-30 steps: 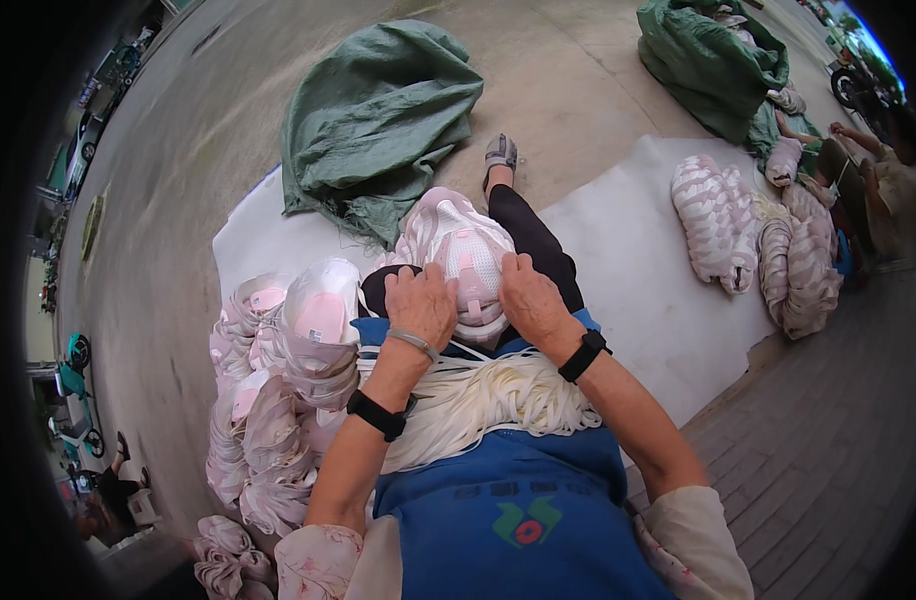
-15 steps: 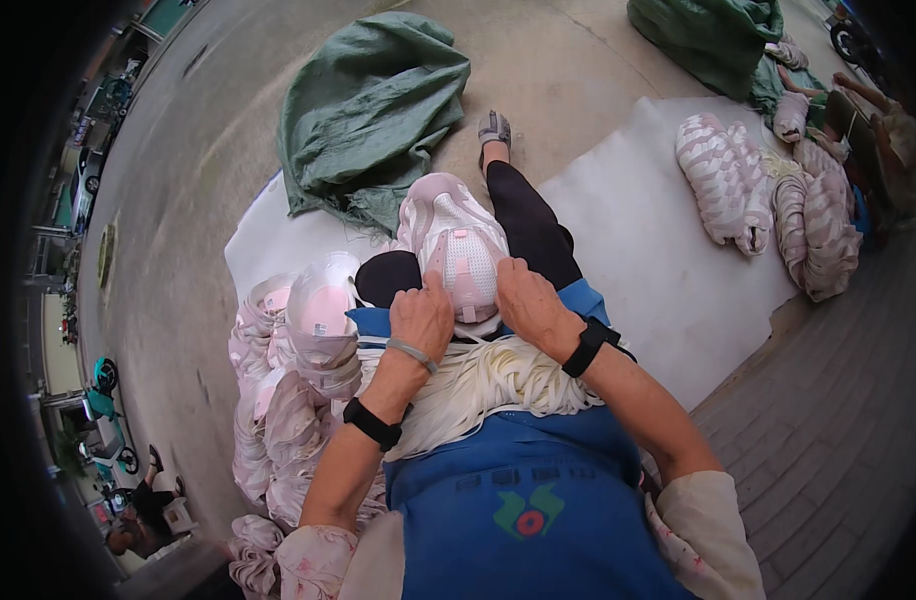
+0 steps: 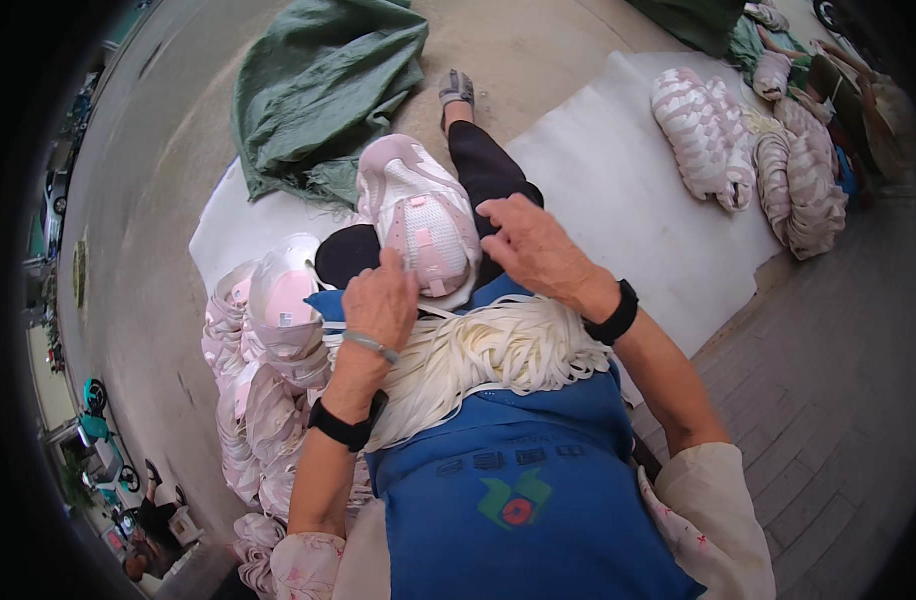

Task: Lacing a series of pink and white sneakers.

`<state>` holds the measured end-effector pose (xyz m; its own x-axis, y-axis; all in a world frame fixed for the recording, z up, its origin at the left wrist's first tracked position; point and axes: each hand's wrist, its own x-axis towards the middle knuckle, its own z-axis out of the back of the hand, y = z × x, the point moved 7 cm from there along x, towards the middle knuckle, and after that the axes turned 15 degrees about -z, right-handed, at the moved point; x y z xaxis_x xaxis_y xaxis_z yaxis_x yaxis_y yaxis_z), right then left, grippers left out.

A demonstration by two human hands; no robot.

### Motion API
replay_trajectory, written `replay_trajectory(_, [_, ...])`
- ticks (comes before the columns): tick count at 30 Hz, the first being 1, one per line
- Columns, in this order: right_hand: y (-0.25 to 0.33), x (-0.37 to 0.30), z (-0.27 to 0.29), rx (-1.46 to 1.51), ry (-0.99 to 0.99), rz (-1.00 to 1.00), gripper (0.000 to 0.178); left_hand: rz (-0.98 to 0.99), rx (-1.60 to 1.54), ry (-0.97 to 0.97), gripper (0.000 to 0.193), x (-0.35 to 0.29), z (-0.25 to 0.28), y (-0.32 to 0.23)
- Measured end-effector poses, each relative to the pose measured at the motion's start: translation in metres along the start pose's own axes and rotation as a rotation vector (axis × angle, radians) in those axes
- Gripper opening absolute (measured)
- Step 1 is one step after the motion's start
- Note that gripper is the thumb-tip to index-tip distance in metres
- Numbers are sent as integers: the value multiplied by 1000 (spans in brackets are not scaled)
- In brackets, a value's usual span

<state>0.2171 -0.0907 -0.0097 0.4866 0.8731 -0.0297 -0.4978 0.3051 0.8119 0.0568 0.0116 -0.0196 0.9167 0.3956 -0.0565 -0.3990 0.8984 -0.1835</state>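
A pink and white shoe upper (image 3: 430, 240) rests on my lap between my knees, mesh side up. My left hand (image 3: 380, 300) is curled at its lower left edge, fingers closed; what they pinch is hidden. To the right of the upper, my right hand (image 3: 540, 250) is raised off it, index finger and thumb apart, with nothing visible between them. A thick bundle of cream-white laces (image 3: 478, 350) lies across my lap over a blue apron (image 3: 498, 500), just below the upper.
Stacks of pink and white shoe uppers (image 3: 268, 400) stand at my left. A green woven sack (image 3: 328, 90) lies ahead on a white sheet (image 3: 588, 170). More bundled uppers (image 3: 703, 135) lie at the right, near another person (image 3: 878, 120). Scooters (image 3: 98, 430) stand far left.
My right hand has let go of the upper's right edge and moved up and right. My left hand has stayed by the left edge. The whole view has shifted a little.
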Motion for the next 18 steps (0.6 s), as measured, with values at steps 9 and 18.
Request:
replay_trajectory(9, [-98,-93,83,162,301,-580,19,-427,-691,-204,6,8,38,-102])
replay_trajectory(18, [-80,-117,65,161,179,-375,21,-583,-452,-4,65,2,-17,-167])
